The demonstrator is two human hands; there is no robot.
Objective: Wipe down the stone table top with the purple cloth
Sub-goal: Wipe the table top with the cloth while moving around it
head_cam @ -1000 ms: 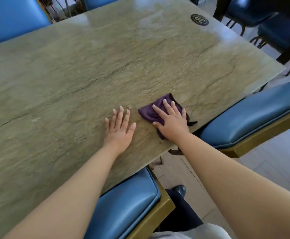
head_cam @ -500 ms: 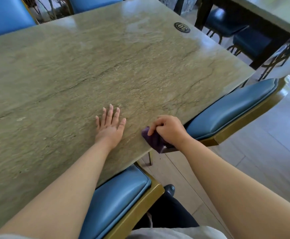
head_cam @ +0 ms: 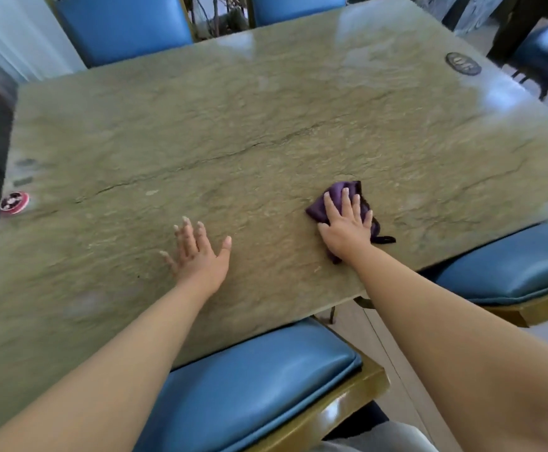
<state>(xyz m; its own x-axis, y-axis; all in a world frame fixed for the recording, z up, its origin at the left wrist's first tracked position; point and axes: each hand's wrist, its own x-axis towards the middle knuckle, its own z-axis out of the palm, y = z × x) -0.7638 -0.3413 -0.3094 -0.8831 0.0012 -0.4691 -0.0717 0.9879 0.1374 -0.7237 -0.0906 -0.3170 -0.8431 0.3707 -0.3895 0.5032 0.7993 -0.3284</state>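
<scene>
Pressing the purple cloth (head_cam: 339,199) flat under my right hand (head_cam: 347,225), fingers spread, near the worktop's (head_cam: 266,125) right near corner; my left hand (head_cam: 197,252) rests open beside it, and the unwiped stone stretches far and left.

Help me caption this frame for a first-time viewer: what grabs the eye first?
The purple cloth pressed flat under the right hand near the stone table top's near-right edge stands out most. The left hand lies spread on bare stone beside it, and blue chair seats ring the table.
</scene>
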